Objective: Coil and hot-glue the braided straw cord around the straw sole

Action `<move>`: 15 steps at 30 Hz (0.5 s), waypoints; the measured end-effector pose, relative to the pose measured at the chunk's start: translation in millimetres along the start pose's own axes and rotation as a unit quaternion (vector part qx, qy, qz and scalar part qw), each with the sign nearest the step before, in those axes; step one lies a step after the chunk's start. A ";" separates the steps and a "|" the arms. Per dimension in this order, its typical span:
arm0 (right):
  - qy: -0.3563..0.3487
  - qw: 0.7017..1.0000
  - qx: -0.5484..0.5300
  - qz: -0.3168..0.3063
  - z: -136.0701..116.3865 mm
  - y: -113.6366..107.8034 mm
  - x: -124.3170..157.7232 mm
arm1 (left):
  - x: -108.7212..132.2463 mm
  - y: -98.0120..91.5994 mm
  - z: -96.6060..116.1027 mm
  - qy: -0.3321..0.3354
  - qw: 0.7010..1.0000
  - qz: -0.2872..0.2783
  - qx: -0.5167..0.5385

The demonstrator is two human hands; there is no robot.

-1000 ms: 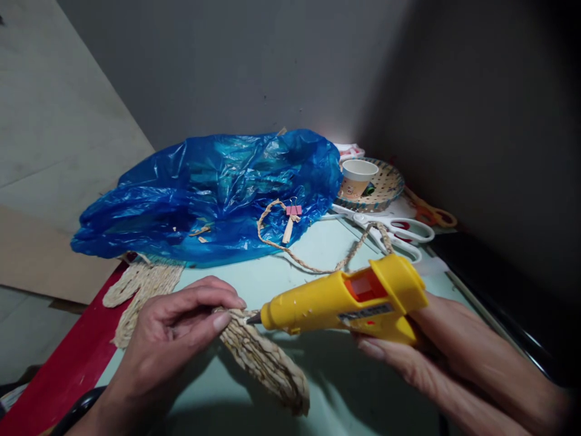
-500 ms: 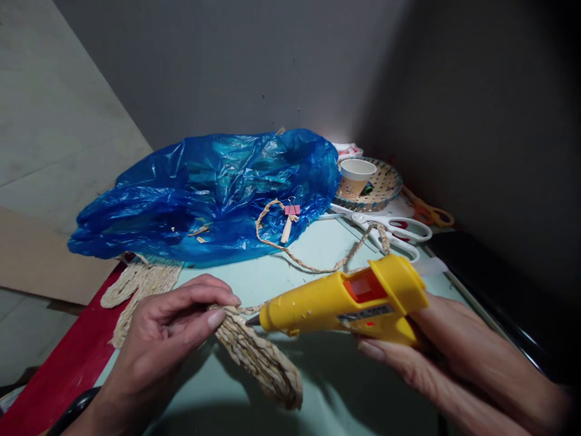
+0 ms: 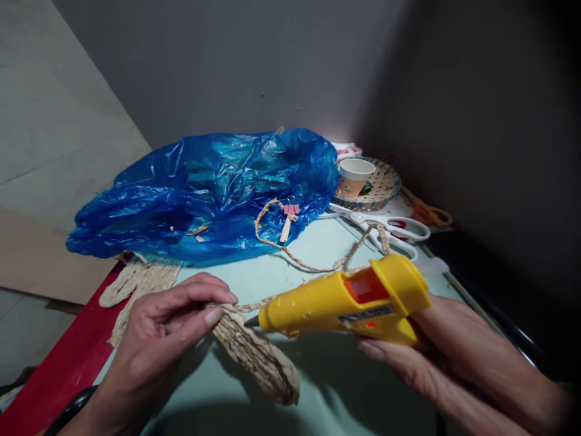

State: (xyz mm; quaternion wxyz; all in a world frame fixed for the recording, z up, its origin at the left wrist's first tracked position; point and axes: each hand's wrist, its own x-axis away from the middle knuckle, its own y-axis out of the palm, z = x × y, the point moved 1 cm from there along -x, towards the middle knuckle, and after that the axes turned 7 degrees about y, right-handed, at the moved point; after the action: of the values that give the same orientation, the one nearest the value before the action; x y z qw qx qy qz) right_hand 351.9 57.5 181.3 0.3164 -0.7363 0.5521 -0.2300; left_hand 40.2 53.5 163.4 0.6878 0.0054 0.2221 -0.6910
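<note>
- The left hand (image 3: pixel 149 339) pinched one end of the coiled braid (image 3: pixel 258 357) between thumb and fingers; the right hand (image 3: pixel 472 348) was wrapped round the handle of the yellow glue gun (image 3: pixel 327 303).
- The braid was held above the near part of the counter (image 3: pixel 218 275), its free end angled toward the near edge.
- Hazard: the gun's dark nozzle (image 3: pixel 252 321) sat close to the left fingertips; in my judgement a slip could burn them. Whether it touched the braid, I could not tell.
- Hazard: a slackened pinch could let the layers spring apart, or glue could string onto the wrong row.
- Hazard: the plaited cord (image 3: pixel 313 263) lay by the white scissors (image 3: pixel 363 218) toward the right edge; a tug could snag it.
- Materials: the braid was dry, ridged fibre, stacked into a long flat loop with a rounded end. The gun was smooth, hard plastic.
- Toward the far edge, the blue bag (image 3: pixel 218 194) was thin, glossy and crumpled; a pink binder clip (image 3: pixel 291 209) gripped the cord's frayed tip.
</note>
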 end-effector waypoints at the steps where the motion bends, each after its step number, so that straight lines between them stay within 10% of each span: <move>1: -0.005 1.000 0.002 0.000 -0.2 -0.1 0.1 | -0.2 0.1 -0.3 -0.002 1.000 0.002 -0.002; 15: -0.022 1.000 0.014 -0.003 -5.1 -3.1 -5.5 | 3.7 -0.9 3.0 -0.019 0.999 0.034 0.007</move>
State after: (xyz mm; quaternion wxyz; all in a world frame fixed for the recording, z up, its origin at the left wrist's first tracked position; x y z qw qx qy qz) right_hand 349.0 62.3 187.1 0.3381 -0.7386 0.5391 -0.2225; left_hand 40.0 49.0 165.2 0.7149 0.0044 0.2043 -0.6688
